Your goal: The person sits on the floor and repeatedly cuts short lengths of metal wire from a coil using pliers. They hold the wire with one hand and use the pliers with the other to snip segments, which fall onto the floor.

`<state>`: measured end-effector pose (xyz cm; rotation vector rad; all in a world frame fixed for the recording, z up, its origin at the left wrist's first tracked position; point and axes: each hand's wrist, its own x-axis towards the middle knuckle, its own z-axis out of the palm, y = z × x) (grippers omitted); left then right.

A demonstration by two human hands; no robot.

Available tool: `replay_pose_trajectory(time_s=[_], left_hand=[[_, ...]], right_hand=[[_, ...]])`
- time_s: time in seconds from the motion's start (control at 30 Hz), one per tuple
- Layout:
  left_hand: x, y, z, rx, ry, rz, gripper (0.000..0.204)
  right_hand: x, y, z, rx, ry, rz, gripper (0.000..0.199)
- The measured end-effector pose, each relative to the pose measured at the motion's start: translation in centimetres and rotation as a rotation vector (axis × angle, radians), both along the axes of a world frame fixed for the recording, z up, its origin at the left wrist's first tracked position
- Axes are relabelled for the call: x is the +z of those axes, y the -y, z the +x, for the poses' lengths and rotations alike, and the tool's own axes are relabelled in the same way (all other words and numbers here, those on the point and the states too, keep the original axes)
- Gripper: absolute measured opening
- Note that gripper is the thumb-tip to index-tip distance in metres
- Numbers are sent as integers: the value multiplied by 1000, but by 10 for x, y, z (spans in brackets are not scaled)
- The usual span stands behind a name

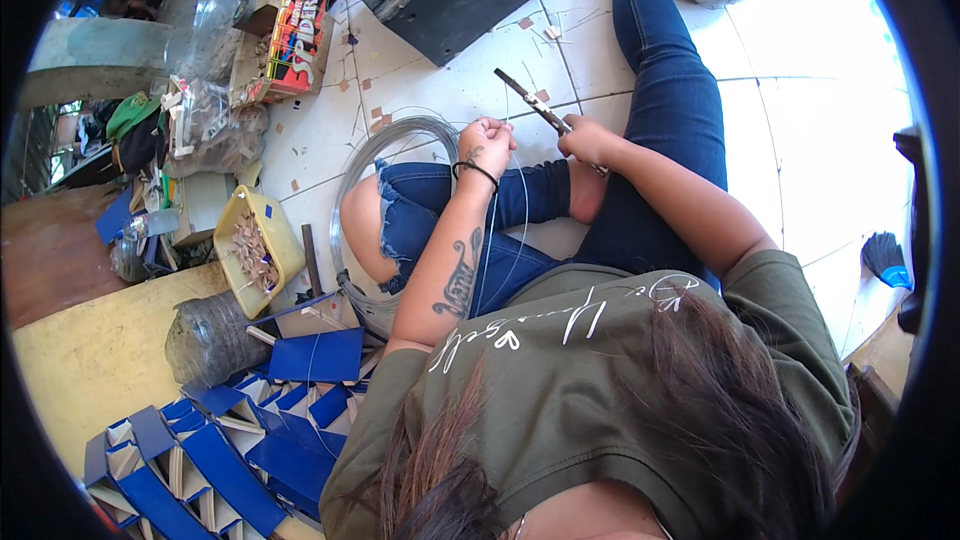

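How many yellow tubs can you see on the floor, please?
1: a yellow tub full of small pale pieces stands on the floor at the person's left, beside the coil of wire and above the blue folded pieces. Others may be hidden in the clutter.

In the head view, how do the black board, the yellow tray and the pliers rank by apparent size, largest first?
1. black board, partly cut off by the edge
2. yellow tray
3. pliers, held in the right hand
Differing distances from the camera make true sizes unsure.
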<state>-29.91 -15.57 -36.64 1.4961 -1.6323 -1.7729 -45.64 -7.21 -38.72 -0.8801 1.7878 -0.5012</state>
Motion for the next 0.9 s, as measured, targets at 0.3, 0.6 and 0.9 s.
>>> replay_pose_trajectory(time_s=[0.3,0.6,0.9], left_hand=[[17,9,4,83,-182,3,11],[22,10,-2,67,-185,-20,9],[8,14,-1,-3,-144,-100,11]], right_hand=[[12,-12,-20,-95,762,-112,53],[27,-15,-16,75,698,-64,50],[22,-13,-14,127,678,72,38]])
